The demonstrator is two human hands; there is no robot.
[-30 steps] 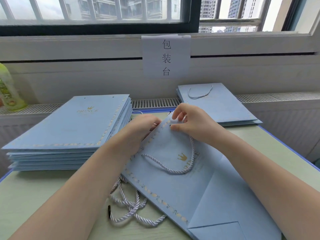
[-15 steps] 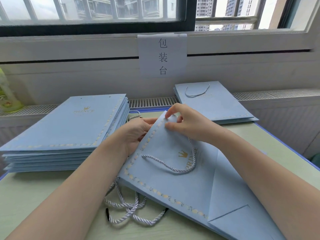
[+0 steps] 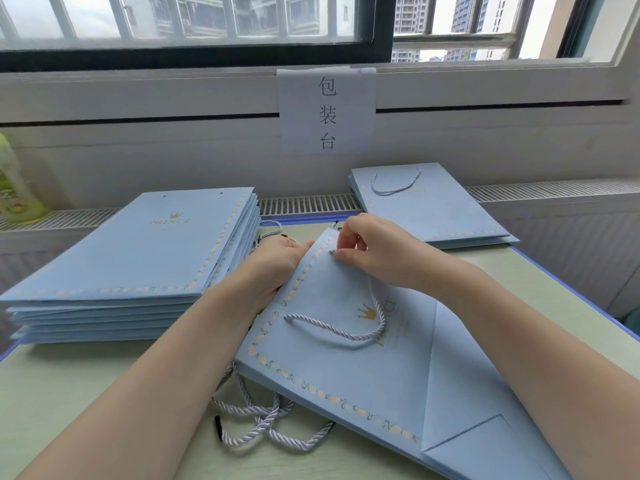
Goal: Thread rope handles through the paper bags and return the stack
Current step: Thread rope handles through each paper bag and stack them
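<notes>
From the head camera we see our right hand (image 3: 372, 252) pinching the end of a rope handle (image 3: 349, 332) at the top edge of the paper bag (image 3: 346, 368) lying on the bench (image 3: 69, 393). Our left hand (image 3: 277, 265) grips that bag's top edge just beside it, fingers tucked behind the paper. Near our left wrist lie loose ropes (image 3: 256, 424). Left of the left hand stands a tall unthreaded stack (image 3: 138, 251); beyond the right hand sits a short finished stack (image 3: 429, 206), its top bag bearing a handle. We judge the task early: most bags remain.
</notes>
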